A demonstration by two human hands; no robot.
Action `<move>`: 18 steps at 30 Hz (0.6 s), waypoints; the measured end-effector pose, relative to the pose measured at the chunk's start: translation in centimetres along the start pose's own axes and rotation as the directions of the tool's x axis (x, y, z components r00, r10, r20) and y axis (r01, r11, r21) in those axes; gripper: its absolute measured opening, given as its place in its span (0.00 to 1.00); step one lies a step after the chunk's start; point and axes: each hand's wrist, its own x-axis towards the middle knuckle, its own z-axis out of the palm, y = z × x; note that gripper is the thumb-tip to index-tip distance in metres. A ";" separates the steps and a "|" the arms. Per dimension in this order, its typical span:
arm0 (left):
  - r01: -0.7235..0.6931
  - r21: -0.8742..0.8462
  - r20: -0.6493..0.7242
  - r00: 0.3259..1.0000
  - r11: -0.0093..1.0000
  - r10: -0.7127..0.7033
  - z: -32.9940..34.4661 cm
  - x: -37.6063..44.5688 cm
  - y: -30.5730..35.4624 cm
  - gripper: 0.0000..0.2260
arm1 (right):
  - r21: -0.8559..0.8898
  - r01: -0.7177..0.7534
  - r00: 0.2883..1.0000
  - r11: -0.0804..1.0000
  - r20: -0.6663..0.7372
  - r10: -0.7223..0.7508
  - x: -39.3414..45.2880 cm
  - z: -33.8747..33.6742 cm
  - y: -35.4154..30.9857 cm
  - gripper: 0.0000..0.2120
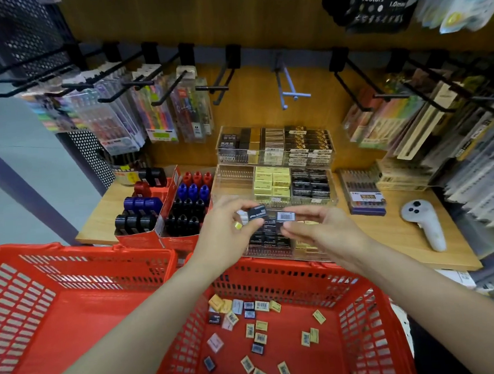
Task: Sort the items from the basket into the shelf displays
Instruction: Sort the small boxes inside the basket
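Small boxes (250, 328), yellow, black and pale, lie scattered on the floor of the right red basket (373, 338). Both hands are raised over the clear trays (233, 176) on the shelf (402, 235). The left hand (228, 231) pinches a black box (256, 212) between thumb and fingers; the right hand (320, 228) pinches another box (285, 216), barcode up. The two boxes sit just beside each other. A second red basket (59, 299) stands left.
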 end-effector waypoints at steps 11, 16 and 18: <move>0.095 0.221 0.168 0.977 0.971 -0.134 2.7 2.6 -4.6 0.13 | -0.909 0.111 0.960 0.402 -0.007 -0.280 3.5 -2.1 1.9 0.12; 0.060 0.384 0.251 0.954 0.921 -0.167 5.1 3.9 -4.9 0.14 | -1.000 -0.008 0.935 -0.013 -0.003 -0.354 6.1 -0.2 3.6 0.16; 0.054 0.416 0.272 0.945 0.908 -0.181 5.6 4.2 -5.2 0.14 | -0.998 -0.047 0.941 -0.050 -0.027 -0.338 7.0 -0.1 4.2 0.16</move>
